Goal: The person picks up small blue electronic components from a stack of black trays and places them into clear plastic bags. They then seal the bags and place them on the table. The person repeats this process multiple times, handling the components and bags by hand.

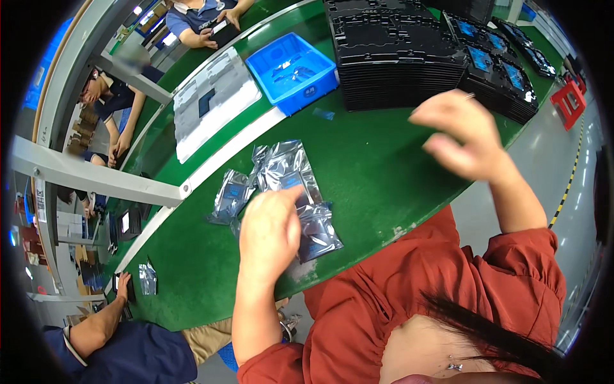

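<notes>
Several shiny silver anti-static bags (pixel 288 166) with dark flat pieces inside lie in a loose pile on the green table (pixel 384 166). My left hand (pixel 268 227) is over the near part of this pile. Its index finger stretches across a bag while the thumb stays apart; the other fingers are partly hidden. One bag (pixel 320 233) lies just right of that hand, close to the table's front edge. My right hand (pixel 464 137) is raised above the table's right side, in front of the black trays. Its fingers are curved, the thumb is apart, and nothing is in it.
Tall stacks of black plastic trays (pixel 403 70) stand at the back right, some holding blue-tinted pieces (pixel 480 59). Left of them is a blue bin (pixel 297 96) with silver bags. A white tray (pixel 217 128) lies beyond the divider. Co-workers sit left and across; another bag (pixel 148 280) lies far left.
</notes>
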